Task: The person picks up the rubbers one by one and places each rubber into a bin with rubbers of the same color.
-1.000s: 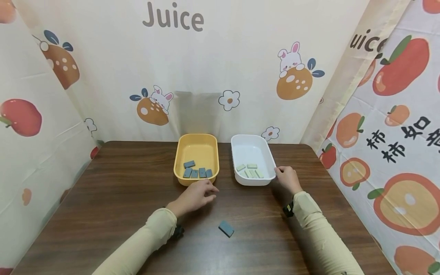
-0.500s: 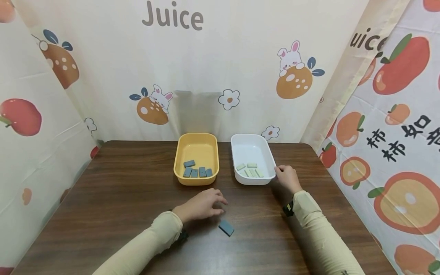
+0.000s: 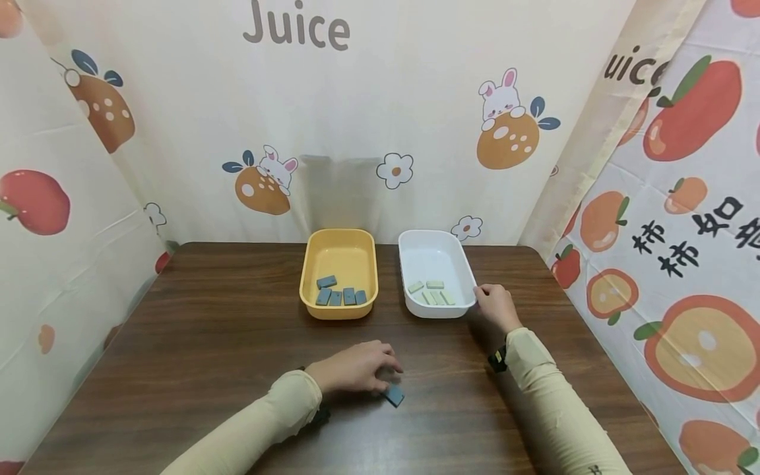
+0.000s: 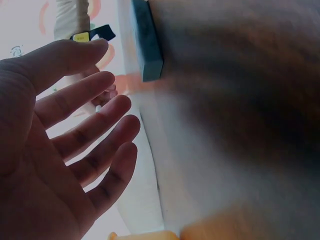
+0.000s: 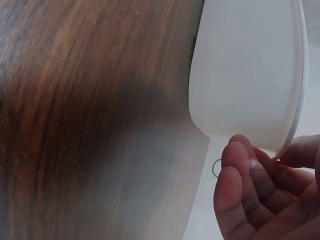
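Note:
Over the table, my left hand (image 3: 355, 368) hovers with fingers spread and loosely bent, its thumb and fingertips right by a flat blue-grey rectangular block (image 3: 394, 396). In the left wrist view nothing lies between the fingers, and the block (image 4: 146, 45) shows beyond the thumb. My right hand (image 3: 499, 309) pinches the near right corner of a white plastic bin (image 3: 436, 312), thumb at the rim and fingers underneath it, as the right wrist view shows. Several pale green blocks (image 3: 435, 285) lie inside that bin.
To the left of the white bin stands a yellow bin (image 3: 340, 313) holding several blue-grey blocks (image 3: 349, 296). Both are near the back edge of the dark wooden table (image 3: 208, 343). A printed fabric curtain (image 3: 392, 105) closes off the back and sides.
My left hand has moved from the front of the yellow bin toward me and rightward, down to the single blue-grey block, which it now partly covers. The right hand has stayed on the white bin.

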The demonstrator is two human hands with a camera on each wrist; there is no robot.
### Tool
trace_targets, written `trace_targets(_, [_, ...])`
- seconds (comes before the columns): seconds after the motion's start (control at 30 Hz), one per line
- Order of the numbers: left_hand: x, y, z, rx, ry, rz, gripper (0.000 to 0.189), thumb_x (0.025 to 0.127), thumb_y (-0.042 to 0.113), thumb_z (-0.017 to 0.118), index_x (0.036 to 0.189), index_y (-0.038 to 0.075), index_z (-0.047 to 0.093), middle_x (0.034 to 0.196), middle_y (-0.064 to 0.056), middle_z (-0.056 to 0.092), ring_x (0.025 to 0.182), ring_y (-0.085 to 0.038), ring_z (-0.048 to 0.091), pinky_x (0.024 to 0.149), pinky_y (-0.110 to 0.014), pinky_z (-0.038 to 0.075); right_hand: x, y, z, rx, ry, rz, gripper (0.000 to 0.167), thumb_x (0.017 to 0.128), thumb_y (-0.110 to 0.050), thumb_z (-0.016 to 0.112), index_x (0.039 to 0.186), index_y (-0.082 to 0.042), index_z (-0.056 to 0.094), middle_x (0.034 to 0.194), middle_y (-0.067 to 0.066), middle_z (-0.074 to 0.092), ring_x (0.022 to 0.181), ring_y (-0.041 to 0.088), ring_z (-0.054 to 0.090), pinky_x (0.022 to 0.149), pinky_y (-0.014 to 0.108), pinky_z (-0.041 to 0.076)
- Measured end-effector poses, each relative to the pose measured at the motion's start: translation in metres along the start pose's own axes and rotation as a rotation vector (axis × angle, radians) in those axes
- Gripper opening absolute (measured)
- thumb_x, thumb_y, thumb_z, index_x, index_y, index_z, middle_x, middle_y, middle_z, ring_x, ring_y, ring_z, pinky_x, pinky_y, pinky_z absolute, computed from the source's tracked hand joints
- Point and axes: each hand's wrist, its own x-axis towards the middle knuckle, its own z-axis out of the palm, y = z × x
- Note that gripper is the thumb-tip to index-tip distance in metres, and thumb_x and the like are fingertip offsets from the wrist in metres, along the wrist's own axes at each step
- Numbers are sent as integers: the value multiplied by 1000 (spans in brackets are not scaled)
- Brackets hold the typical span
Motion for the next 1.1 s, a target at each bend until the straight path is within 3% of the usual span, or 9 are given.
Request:
trace_targets(0.33, [3,5,4,-23,-98,21,34,86,28,73,119,23,69,106,10,62,92,-2,49,81,-18,44,0,-1,-1,0,1,3,39,102,-21,42,113,8,65,76,14,67,61,16,61,60,29,47])
trace_targets(0.7, [3,7,6,2,-93,70,33,84,27,74,117,24,71,104,12,65,90,-1,51,83,-18,44,-1,1,0,0,0,-1,39,102,-21,41,113,7,66,74,13,67,61,15,60,60,29,46])
trace_targets(1.1, [3,8,8,-3,-106,56,30,84,24,75,114,24,72,103,12,65,89,-1,52,82,-18,44,-2,1,-1,-2,-4,1,40,102,-21,41,118,8,64,79,16,68,62,16,62,65,34,51])
